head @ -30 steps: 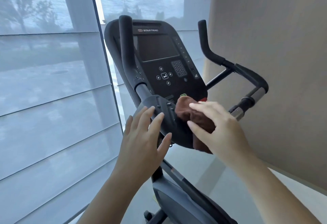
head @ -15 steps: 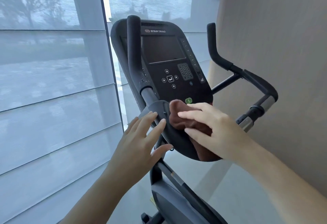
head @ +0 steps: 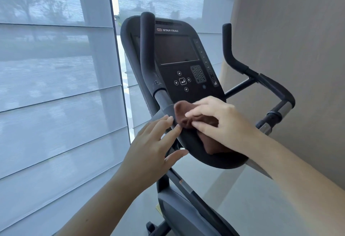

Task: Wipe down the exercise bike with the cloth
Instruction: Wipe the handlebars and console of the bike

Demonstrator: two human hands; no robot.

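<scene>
The right hand [head: 222, 123] presses a bunched brown cloth [head: 188, 118] flat-fingered against the lower lip of an exercise bike's console [head: 186, 64], fingers curled over the fabric rather than clenched around it. The left hand [head: 153, 148] lies open beside it, fingertips touching the console's left edge, apparently to steady it. Above the cloth, the dark screen and keypad sit in plain view; the two handlebars, left [head: 147, 52] and right [head: 242, 66], rise on either side, and the frame [head: 186, 215] drops away below. Judging by the cloth's place, the wiping is at the console's base, with the handlebars, frame and much of the bike seemingly to come.
</scene>
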